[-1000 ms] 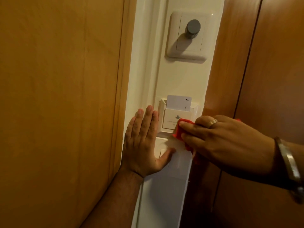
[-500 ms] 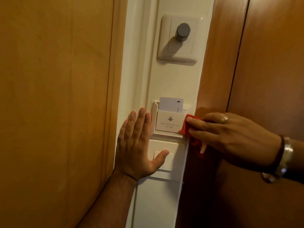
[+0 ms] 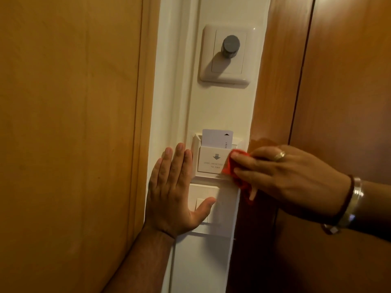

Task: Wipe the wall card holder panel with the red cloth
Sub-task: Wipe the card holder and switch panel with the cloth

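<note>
The white card holder panel sits on a narrow white wall strip, with a white key card standing in its slot. My right hand presses a bunched red cloth against the panel's right edge and lower right corner. Most of the cloth is hidden under my fingers; a tail hangs below them. My left hand lies flat and open on the wall just left of the panel, its thumb resting on the switch plate below.
A white dimmer plate with a grey knob is mounted above the panel. Wooden door panels flank the white strip on the left and right. My right wrist wears a metal bangle.
The cloth slid from the panel's lower middle out past its right edge, then back onto the right side of its face. My left hand stays flat on the wall.
</note>
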### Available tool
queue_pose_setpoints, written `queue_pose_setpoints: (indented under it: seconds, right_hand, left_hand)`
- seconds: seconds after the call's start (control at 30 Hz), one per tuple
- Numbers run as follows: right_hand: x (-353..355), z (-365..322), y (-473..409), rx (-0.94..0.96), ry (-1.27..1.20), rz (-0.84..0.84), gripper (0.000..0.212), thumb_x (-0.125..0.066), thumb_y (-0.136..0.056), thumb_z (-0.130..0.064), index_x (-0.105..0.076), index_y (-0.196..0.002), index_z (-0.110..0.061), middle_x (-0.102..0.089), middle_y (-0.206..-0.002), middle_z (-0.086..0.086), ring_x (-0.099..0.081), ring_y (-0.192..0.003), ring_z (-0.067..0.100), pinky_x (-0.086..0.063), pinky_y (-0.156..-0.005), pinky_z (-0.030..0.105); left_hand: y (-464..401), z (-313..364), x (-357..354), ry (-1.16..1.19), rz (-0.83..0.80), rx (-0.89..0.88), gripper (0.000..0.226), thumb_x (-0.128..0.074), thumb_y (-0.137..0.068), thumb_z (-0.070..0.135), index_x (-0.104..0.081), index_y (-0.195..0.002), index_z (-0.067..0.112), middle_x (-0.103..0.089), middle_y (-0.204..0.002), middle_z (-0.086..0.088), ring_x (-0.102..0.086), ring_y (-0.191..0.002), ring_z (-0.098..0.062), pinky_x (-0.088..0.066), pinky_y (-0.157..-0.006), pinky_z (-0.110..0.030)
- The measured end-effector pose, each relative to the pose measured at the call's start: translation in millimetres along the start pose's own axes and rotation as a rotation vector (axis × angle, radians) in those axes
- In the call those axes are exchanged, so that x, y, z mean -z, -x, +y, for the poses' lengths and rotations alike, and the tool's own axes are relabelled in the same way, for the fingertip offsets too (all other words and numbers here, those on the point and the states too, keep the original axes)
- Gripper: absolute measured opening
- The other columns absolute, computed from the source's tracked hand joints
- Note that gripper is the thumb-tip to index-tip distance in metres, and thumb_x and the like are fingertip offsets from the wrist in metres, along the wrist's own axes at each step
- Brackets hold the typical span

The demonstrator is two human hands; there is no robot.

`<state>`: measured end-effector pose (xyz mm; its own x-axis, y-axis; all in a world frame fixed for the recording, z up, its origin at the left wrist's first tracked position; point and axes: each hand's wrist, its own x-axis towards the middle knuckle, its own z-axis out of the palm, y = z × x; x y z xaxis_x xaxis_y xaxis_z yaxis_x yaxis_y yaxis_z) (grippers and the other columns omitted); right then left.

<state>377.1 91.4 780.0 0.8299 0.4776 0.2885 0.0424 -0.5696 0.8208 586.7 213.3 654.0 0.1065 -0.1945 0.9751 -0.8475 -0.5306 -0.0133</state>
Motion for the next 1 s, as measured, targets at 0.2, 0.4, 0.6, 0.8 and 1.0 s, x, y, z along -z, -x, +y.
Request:
queue_pose_setpoints:
  seconds: [0.2, 0.4, 0.6, 0.8, 1.0]
  right_hand:
    - [4, -5, -5, 0.056, -0.021, -0.044, 0.050, -0.063, -0.071, -0.026, -0.059, -0.119, -0.014, -0.058, -0.127, 0.012, -0.062, -0.094, 0.031, -0.056, -0.063, 0.042]
    - [13, -3, -11, 0.017, -0.077, -0.056, 0.050, -0.057, -0.068, -0.027, -0.060, -0.116, -0.012, -0.061, -0.122, 0.014, -0.064, -0.088, 0.031, -0.056, -0.060, 0.041]
    - [22, 8, -19, -0.057, -0.134, -0.052, 0.045, -0.050, -0.073, -0.029, -0.062, -0.114, -0.012, -0.063, -0.120, 0.014, -0.063, -0.085, 0.032, -0.056, -0.061, 0.042]
    - [26, 10, -17, -0.050, -0.179, -0.073, 0.045, -0.048, -0.077, -0.030, -0.061, -0.116, -0.014, -0.060, -0.124, 0.012, -0.063, -0.091, 0.030, -0.056, -0.066, 0.039]
    - [27, 10, -19, -0.068, -0.197, -0.070, 0.043, -0.046, -0.079, -0.032, -0.062, -0.114, -0.014, -0.062, -0.122, 0.012, -0.062, -0.095, 0.032, -0.055, -0.071, 0.042]
  left_hand:
    - [1, 0, -1, 0.006, -0.003, 0.002, 0.099, -0.039, -0.085, 0.075, -0.014, -0.157, 0.012, -0.018, -0.165, -0.010, -0.012, -0.154, -0.029, -0.008, -0.126, -0.040]
    - [1, -1, -3, -0.003, -0.008, 0.001, 0.101, -0.041, -0.084, 0.075, -0.014, -0.158, 0.012, -0.016, -0.165, -0.009, -0.009, -0.155, -0.028, -0.006, -0.126, -0.039]
    - [1, -1, -2, -0.017, -0.014, 0.004, 0.101, -0.040, -0.084, 0.076, -0.013, -0.158, 0.012, -0.017, -0.165, -0.010, -0.009, -0.155, -0.027, -0.006, -0.126, -0.039]
    - [-1, 0, -1, -0.011, 0.002, 0.003, 0.100, -0.037, -0.085, 0.076, -0.011, -0.158, 0.013, -0.018, -0.164, -0.010, -0.011, -0.154, -0.028, -0.007, -0.126, -0.039]
    - [0, 0, -1, -0.014, -0.007, 0.003, 0.101, -0.040, -0.084, 0.076, -0.014, -0.158, 0.012, -0.017, -0.164, -0.010, -0.007, -0.155, -0.026, -0.005, -0.126, -0.038]
